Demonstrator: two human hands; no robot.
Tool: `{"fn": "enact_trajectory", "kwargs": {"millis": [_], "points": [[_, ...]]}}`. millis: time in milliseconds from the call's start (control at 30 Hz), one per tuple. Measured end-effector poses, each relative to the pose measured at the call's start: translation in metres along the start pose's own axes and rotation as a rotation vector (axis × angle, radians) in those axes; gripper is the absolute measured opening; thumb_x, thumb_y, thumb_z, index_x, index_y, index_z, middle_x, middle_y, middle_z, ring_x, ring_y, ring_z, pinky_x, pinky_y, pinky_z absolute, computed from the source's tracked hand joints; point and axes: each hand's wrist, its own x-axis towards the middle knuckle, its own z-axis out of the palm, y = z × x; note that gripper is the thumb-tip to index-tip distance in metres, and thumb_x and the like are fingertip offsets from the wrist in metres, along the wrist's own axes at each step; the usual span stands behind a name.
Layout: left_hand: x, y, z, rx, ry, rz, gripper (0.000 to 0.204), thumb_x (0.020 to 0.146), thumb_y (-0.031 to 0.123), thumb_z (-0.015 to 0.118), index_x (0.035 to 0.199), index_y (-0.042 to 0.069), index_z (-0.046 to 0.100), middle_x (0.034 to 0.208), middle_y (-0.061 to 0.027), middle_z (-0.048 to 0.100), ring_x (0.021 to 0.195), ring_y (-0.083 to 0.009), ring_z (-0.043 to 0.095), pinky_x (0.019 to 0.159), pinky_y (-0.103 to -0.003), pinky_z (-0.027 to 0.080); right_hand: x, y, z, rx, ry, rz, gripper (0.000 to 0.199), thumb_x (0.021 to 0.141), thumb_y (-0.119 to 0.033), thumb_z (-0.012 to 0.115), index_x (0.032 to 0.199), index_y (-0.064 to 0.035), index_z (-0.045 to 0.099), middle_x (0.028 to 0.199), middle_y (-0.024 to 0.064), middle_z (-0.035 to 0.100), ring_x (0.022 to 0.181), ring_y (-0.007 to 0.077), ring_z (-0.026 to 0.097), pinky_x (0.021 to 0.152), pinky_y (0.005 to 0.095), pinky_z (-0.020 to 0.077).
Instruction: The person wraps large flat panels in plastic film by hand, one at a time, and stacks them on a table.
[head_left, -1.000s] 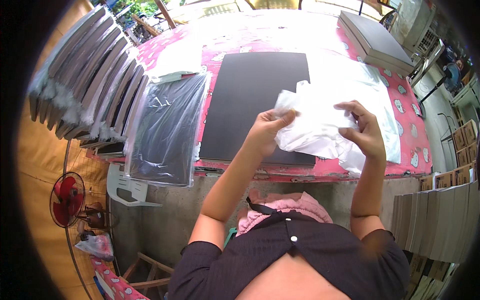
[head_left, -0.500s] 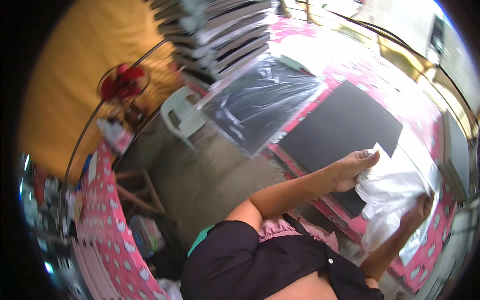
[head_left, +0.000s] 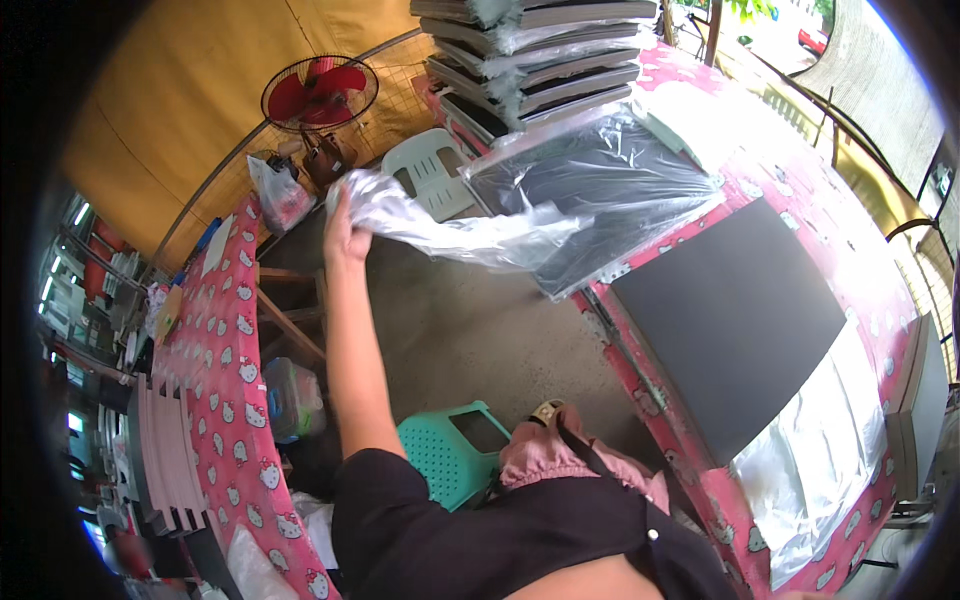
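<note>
My left hand is raised at the end of a stretched arm, left of the middle, closed on one end of a crumpled clear plastic sheet. The sheet trails to the right through the air, over the floor and across the corner of a plastic-wrapped dark panel. A bare dark grey panel lies on the pink-covered table at the right. More whitish clear plastic is spread beside its near edge. My right hand is out of view.
Wrapped panels are stacked high at the back. Behind my left hand stand a pale plastic chair and a red-bladed fan. A green stool is close to me. Another pink-covered table runs along the left; thick boards stand far right.
My left hand has swung from the right table far to the left, carrying plastic with it. My right hand has dropped out of view. The view has shifted, and plastic lies by the bare panel.
</note>
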Motion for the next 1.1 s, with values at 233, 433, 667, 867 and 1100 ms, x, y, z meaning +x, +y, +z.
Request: {"fn": "enact_trajectory", "kwargs": {"millis": [233, 433, 667, 867, 1100], "points": [[-0.002, -0.040, 0.133, -0.147, -0.245, -0.178, 0.026, 0.074, 0.006, 0.062, 0.098, 0.002, 0.055, 0.092, -0.0087, 0.060, 0.083, -0.0184, 0.058, 0.076, -0.031, 0.047, -0.003, 0.022, 0.039, -0.336, -0.017, 0.042, 0.017, 0.059, -0.013, 0.054, 0.060, 0.0027, 0.061, 0.063, 0.0216, 0.058, 0.069, 0.0289, 0.060, 0.064, 0.0353, 0.0469], [-0.048, -0.021, 0.220, -0.018, -0.612, -0.332, 0.029, 0.073, 0.010, 0.063, 0.097, -0.002, 0.055, 0.088, -0.0092, 0.060, 0.075, -0.0148, 0.059, 0.066, -0.025, 0.048, -0.059, -0.211, -0.094, -0.061, 0.219, -0.509, 0.086, 0.050, -0.013, 0.074, 0.124, -0.0034, 0.033, 0.129, 0.0209, 0.032, 0.119, 0.0344, 0.032, 0.095, 0.0436, 0.0291], [-0.086, -0.016, 0.271, 0.188, -0.949, -0.266, 0.020, 0.076, 0.012, 0.062, 0.089, -0.003, 0.059, 0.076, -0.0061, 0.062, 0.064, -0.0086, 0.057, 0.057, -0.021, 0.046, -0.069, -0.538, -0.129, 1.096, 0.141, -1.021, 0.037, 0.061, -0.016, 0.072, 0.093, -0.0028, 0.058, 0.082, 0.0065, 0.058, 0.075, 0.0101, 0.052, 0.063, 0.0234, 0.0415], [-0.051, -0.031, 0.238, 0.147, -0.561, 0.052, 0.028, 0.078, 0.025, 0.061, 0.088, -0.001, 0.059, 0.078, -0.0063, 0.061, 0.075, -0.0128, 0.058, 0.070, -0.028, 0.048, -0.056, -0.583, -0.122, 1.054, 0.333, -0.804, 0.006, 0.072, -0.005, 0.062, 0.076, 0.0003, 0.061, 0.052, 0.0017, 0.050, 0.049, 0.0051, 0.043, 0.048, 0.0187, 0.0357], [-0.042, -0.045, 0.230, -0.400, -0.719, -0.525, 0.055, 0.082, 0.043, 0.049, 0.109, -0.004, 0.044, 0.104, -0.0170, 0.054, 0.093, -0.0236, 0.054, 0.081, -0.037, 0.045, -0.053, -0.600, -0.109, 1.353, 0.621, -0.624, 0.014, 0.073, 0.004, 0.053, 0.085, 0.0026, 0.061, 0.067, 0.0039, 0.060, 0.058, 0.0061, 0.051, 0.055, 0.0185, 0.0404]]}}
